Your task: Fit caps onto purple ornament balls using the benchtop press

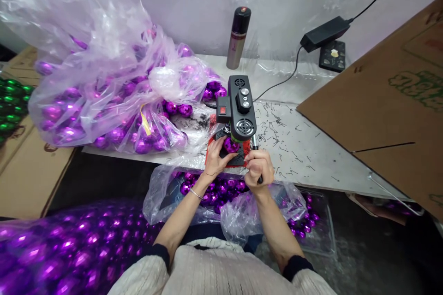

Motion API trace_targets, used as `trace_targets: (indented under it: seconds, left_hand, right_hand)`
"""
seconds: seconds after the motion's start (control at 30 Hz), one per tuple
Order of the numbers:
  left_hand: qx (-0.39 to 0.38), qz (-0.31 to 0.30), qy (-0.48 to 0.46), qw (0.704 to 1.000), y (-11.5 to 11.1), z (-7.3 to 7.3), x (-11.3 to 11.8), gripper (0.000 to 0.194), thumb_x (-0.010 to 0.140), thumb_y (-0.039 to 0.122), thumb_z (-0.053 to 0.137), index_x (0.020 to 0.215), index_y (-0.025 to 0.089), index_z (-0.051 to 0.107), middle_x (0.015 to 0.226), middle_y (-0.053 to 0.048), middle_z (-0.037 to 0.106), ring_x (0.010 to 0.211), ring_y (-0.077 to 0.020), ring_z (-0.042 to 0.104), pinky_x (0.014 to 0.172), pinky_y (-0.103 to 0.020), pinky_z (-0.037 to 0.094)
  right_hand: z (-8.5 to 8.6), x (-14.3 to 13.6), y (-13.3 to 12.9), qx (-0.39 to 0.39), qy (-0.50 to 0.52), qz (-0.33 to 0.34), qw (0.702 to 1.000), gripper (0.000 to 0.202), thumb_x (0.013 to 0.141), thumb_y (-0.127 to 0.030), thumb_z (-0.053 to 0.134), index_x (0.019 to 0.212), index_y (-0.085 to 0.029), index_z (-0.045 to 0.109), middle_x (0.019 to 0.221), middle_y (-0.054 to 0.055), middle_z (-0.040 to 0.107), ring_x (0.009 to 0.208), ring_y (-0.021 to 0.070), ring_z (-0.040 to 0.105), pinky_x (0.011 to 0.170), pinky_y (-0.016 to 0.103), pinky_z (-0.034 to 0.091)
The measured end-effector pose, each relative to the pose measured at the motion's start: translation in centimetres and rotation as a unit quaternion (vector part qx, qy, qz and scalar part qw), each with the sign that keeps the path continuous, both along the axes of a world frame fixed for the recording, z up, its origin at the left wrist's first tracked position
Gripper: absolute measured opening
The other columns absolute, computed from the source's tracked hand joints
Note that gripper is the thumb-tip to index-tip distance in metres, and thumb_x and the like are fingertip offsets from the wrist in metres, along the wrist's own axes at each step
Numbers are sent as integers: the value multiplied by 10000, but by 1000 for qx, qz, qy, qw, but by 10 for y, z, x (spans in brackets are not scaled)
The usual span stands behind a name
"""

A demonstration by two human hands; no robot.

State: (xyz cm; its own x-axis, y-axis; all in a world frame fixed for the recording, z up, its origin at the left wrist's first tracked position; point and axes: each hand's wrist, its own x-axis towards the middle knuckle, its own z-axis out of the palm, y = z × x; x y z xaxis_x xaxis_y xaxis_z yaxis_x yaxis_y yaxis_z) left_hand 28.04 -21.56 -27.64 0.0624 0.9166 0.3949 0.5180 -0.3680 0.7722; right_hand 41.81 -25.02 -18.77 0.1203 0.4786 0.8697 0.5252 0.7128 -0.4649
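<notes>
With the shiny purple ball [230, 145] under the black machine [241, 108] on the surface [290, 147], the left hand [216, 160], its fingers [218, 145] narrowed around the ball, should hold it straight and low, while the right hand [259, 167], closed on the lever handle [260, 179], should move evenly.

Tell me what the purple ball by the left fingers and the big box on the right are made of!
The faceted purple ball seems plastic, perhaps metal-coated: its glossy facets flash like mirrors. The carton looks like matte cardboard: flat, brown, with green print.
</notes>
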Motion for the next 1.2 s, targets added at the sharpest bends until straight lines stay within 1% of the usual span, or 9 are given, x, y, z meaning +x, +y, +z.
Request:
trace_targets:
  seconds: [0.2, 0.4, 0.5, 0.6, 0.77, 0.87, 0.93, 1.03, 1.2]
  left_hand:
    - [5, -4, -8, 1000, -1, 1, 0, 672, 857, 586, 737, 1379, 190, 584, 1259, -153, 706, 1185, -310, 663, 1038, -493, 516]
    - [15, -4, -2, 1000, 1, 0, -1, 660, 861, 589, 731, 1360, 181, 590, 1245, -159, 711, 1171, -311, 672, 1029, -502, 524]
    - [19, -8, -1, 1000, 5, 1, 0, 657, 861, 590, 731, 1356, 183, 588, 1238, -158, 713, 1161, -312, 677, 1025, -504, 529]
    - [28, -12, 0, 1000, 5, 1, -1, 649, 871, 577, 726, 1370, 192, 570, 1252, -155, 705, 1177, -311, 673, 1036, -509, 528]
    - [74, -36, 39, 996, -37, 1, -20, 619, 956, 437, 654, 1493, 210, 446, 1353, -164, 640, 1289, -296, 614, 1084, -502, 507]
    - [101, -70, 111, 986, -69, 7, -42, 607, 948, 456, 649, 1488, 234, 481, 1450, -188, 549, 1359, -332, 552, 1105, -545, 471]
    - [109, -76, 130, 983, -72, 16, -56, 673, 919, 570, 648, 1477, 223, 504, 1504, -205, 489, 1376, -365, 528, 1094, -567, 470]
    - [99, -7, 105, 989, -32, 35, -70, 625, 974, 545, 559, 1469, 168, 505, 1471, -210, 526, 1360, -346, 547, 1118, -550, 461]
    - [-63, 221, 125, 965, 87, 70, -81, 504, 985, 384, 535, 1351, 39, 561, 1430, -333, 530, 1375, -443, 522, 1152, -602, 393]
  right_hand:
    - [-19, -1, 4, 19, 16, -20, 1000, 303, 1030, -280, 395, 755, -234, 514, 751, 1, 618, 627, 139, 596, 715, 369, 517]
    - [-24, -1, 7, 20, 10, 17, 1000, 289, 1026, -268, 384, 774, -233, 521, 769, 2, 592, 624, 142, 601, 636, 347, 515]
    - [-14, -1, 7, 24, 8, 23, 999, 302, 1020, -241, 387, 743, -227, 506, 755, -1, 581, 619, 133, 584, 608, 325, 494]
    - [11, -1, 5, -4, 31, 6, 999, 304, 996, -185, 429, 703, -221, 501, 711, -5, 583, 635, 130, 578, 587, 302, 449]
    - [43, -3, -1, -60, 46, -9, 997, 309, 977, -150, 462, 681, -223, 518, 640, -10, 565, 669, 149, 602, 613, 312, 446]
    - [38, -3, -3, -54, 36, -2, 998, 310, 978, -156, 458, 683, -225, 527, 628, -12, 564, 678, 158, 618, 621, 316, 458]
    - [30, -3, -3, -49, 35, 1, 998, 302, 976, -159, 456, 693, -221, 539, 654, -5, 586, 682, 160, 624, 620, 316, 463]
    - [23, -2, -3, -43, 43, 6, 998, 280, 965, -147, 463, 709, -215, 554, 688, 1, 607, 678, 154, 619, 601, 308, 457]
    - [23, -2, -3, -39, 47, 11, 998, 267, 945, -119, 473, 712, -216, 559, 669, -3, 597, 687, 162, 622, 598, 310, 455]
